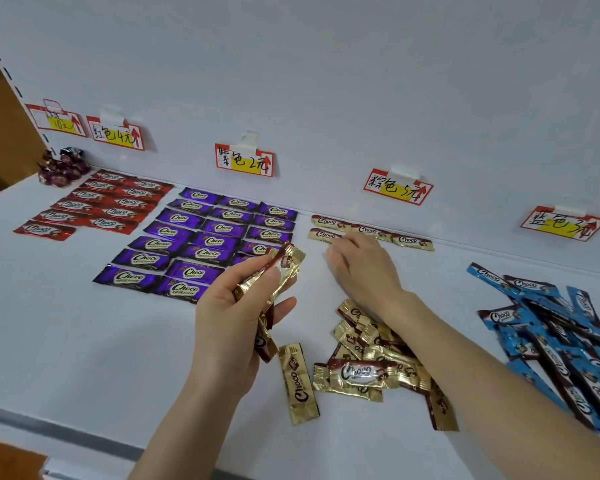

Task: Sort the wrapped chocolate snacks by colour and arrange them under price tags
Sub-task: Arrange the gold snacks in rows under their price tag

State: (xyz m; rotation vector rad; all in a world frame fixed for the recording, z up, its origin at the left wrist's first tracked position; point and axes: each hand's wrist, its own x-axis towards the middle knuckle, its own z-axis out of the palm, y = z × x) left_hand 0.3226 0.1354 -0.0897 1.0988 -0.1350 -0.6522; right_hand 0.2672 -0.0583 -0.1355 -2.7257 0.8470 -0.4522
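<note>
Gold foil chocolate bars (pixel 279 268) are bunching in the gripping left hand (pixel 229 317); the right hand (pixel 361 268) (fingers flat) is partly hiding a row of four (pixel 413 241) below five red-edged paper price tags (pixel 245 161).

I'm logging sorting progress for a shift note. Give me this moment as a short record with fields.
red snacks: sorted in rows, far left
purple snacks: sorted in a grid, left of centre
gold row: four visible along the back wall
gold pile: loose, at the front
blue snacks: loose heap on the right
left hand: grips a bunch of gold snacks
right hand: palm down beside the gold row
</note>
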